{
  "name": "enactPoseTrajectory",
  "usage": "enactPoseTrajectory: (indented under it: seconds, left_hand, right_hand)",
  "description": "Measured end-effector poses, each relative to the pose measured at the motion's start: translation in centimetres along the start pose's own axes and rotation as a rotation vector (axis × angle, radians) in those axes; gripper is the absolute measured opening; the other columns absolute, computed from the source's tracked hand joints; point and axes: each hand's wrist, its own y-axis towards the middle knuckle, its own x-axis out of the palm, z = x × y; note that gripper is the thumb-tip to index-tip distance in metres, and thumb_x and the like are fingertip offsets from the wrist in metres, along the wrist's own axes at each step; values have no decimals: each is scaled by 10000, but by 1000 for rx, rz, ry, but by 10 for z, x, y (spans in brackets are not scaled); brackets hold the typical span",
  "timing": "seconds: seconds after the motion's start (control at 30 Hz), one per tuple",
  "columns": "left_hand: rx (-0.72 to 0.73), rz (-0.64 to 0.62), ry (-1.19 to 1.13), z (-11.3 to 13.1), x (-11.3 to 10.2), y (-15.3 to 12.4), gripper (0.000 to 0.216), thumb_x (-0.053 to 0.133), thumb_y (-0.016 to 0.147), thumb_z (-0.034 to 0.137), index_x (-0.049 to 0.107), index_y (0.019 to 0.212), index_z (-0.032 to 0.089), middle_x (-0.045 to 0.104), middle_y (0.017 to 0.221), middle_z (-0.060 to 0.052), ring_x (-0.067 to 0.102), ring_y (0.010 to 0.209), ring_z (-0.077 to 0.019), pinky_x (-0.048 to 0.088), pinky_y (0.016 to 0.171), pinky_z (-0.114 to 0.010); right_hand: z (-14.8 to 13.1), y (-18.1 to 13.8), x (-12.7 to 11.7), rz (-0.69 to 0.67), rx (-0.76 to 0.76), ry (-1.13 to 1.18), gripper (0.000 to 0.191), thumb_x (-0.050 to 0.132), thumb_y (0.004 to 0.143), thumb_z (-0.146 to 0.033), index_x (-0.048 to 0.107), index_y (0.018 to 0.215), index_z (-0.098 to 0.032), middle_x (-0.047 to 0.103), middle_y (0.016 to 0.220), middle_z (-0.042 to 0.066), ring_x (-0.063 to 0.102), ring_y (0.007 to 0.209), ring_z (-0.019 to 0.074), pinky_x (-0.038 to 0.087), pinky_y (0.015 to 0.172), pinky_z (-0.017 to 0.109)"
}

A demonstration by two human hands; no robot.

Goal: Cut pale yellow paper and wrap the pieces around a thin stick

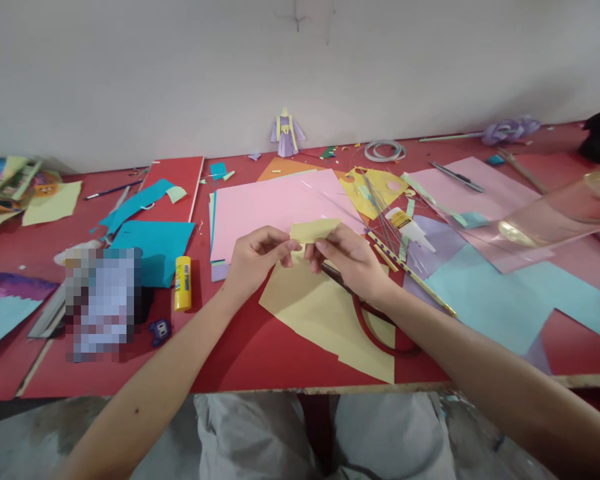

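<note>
Between my two hands is a small folded piece of yellow paper. The fingers of my left hand pinch its left end, and those of my right hand pinch its right end. Beneath them lies a larger sheet of yellow paper with cut edges. Scissors with red handles rest on that sheet, their upper part partly hidden under my right hand. Behind my hands, pink paper tops a stack of coloured sheets.
A yellow glue stick stands left of my arm. On the right are a white glue bottle, a patterned pencil-like stick, light blue paper and a craft knife. A purple paper dress figure leans by the wall.
</note>
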Motion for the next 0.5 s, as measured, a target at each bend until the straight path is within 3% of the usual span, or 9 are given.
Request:
enactPoseTrajectory:
  seconds: [0.3,0.5]
  left_hand:
    - [9,-40,-63,-2,-1,-2,207,743,823,323,620,787,160,694,716,-11,620,556,-93,519,594,-234]
    - [11,-25,-24,-1,1,-2,232,743,816,352,619,775,161,687,688,-10,610,532,-91,514,573,-234]
  right_hand:
    - [2,0,-1,-7,-40,-31,219,566,954,-403,597,966,-186,689,873,45,660,686,133,556,642,291]
    - [0,0,1,41,-54,-247,272,644,890,-452,643,910,-180,705,816,47,666,644,139,575,640,298]
